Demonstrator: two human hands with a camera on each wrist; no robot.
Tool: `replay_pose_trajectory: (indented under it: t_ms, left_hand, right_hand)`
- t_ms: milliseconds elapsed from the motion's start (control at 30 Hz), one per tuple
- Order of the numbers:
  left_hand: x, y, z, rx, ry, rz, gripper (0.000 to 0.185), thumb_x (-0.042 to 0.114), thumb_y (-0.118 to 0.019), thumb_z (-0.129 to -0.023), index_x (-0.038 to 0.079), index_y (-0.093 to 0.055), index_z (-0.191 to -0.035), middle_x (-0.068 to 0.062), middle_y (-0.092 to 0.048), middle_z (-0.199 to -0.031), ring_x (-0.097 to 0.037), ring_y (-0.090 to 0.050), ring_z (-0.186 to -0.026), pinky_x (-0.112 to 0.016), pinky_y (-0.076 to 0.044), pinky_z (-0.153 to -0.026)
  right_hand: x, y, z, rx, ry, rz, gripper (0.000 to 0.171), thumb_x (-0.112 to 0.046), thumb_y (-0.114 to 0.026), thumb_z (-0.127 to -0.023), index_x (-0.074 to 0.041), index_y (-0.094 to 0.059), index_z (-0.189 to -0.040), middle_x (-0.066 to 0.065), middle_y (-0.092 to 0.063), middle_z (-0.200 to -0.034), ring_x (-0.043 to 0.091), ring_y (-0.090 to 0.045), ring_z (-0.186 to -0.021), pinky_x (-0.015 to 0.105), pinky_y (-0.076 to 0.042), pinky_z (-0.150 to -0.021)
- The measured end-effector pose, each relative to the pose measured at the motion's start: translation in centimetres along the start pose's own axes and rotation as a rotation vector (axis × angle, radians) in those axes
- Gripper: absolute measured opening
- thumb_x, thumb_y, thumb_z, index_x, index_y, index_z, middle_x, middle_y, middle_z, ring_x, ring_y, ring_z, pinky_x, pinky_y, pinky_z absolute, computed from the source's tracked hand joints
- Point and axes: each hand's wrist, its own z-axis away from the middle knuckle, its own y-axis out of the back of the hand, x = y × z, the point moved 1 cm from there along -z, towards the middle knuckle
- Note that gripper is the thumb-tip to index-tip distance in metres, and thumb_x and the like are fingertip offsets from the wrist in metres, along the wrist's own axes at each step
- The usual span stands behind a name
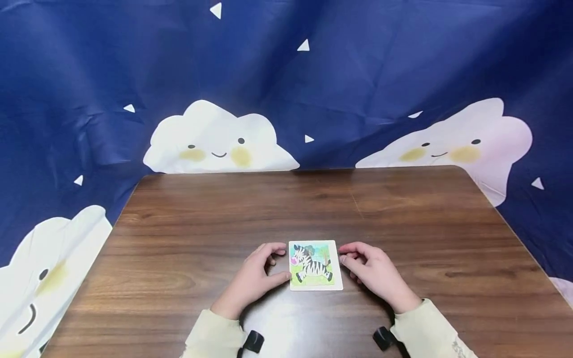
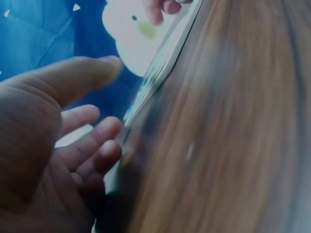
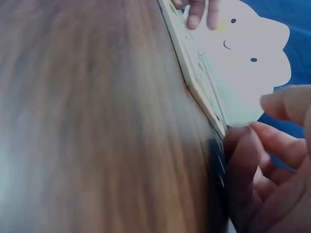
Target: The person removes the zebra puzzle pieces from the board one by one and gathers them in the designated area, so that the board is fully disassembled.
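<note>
A small square zebra picture board point(image 1: 315, 266) with a pale border lies flat on the wooden table point(image 1: 215, 214). Seen edge-on in the right wrist view, the board point(image 3: 194, 87) has a thin, light wooden-looking rim. My left hand point(image 1: 255, 278) is at its left side, thumb and fingers spread apart, with the thumb tip right at the board's edge. On the opposite side, my right hand point(image 1: 378, 271) rests near the right edge with its fingers loosely bent and nothing held. In the left wrist view, the left hand's fingers point(image 2: 104, 133) hold nothing either.
Behind the table hangs a dark blue cloth point(image 1: 340, 89) printed with smiling white clouds and small triangles. Each wrist wears a black strap with a small device point(image 1: 253, 341) over a pale sleeve point(image 1: 215, 335). The table's far edge runs along the cloth.
</note>
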Motion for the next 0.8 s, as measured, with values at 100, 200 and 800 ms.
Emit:
replay_pose_trajectory:
  t_ms: [100,200,800]
  left_hand:
    - [-0.1,0.5,0.3,0.011,0.002,0.006,0.059,0.030,-0.078,-0.072,0.014,-0.054,-0.124,0.001,-0.057,-0.114,-0.015,-0.052,-0.099,-0.036,-0.040,-0.089]
    - [0.0,0.7,0.4,-0.008,0.013,-0.078,0.068,0.036,-0.079,-0.070,0.015,-0.050,-0.128,0.001,-0.054,-0.119,-0.017,-0.048,-0.110,-0.038,-0.037,-0.095]
    - [1.1,-0.4,-0.4,-0.046,0.090,-0.275,0.070,0.048,-0.075,-0.067,0.017,-0.053,-0.126,0.008,-0.052,-0.096,-0.014,-0.047,-0.088,-0.038,-0.035,-0.080]
  right_hand:
    - [-0.4,0.2,0.2,0.109,0.179,0.103,0.023,-0.011,-0.069,-0.081,-0.009,-0.065,-0.103,-0.003,-0.059,-0.084,0.009,-0.055,-0.069,0.024,-0.045,-0.059]
    - [-1.1,-0.1,-0.1,0.119,0.307,0.171,0.030,-0.010,-0.072,-0.077,-0.009,-0.063,-0.106,-0.003,-0.058,-0.088,0.010,-0.054,-0.075,0.024,-0.044,-0.064]
    - [-3.8,-3.7,-4.4,-0.131,0.349,0.270,0.036,-0.021,-0.074,-0.076,-0.011,-0.062,-0.109,-0.002,-0.056,-0.080,0.013,-0.050,-0.066,0.023,-0.039,-0.062]
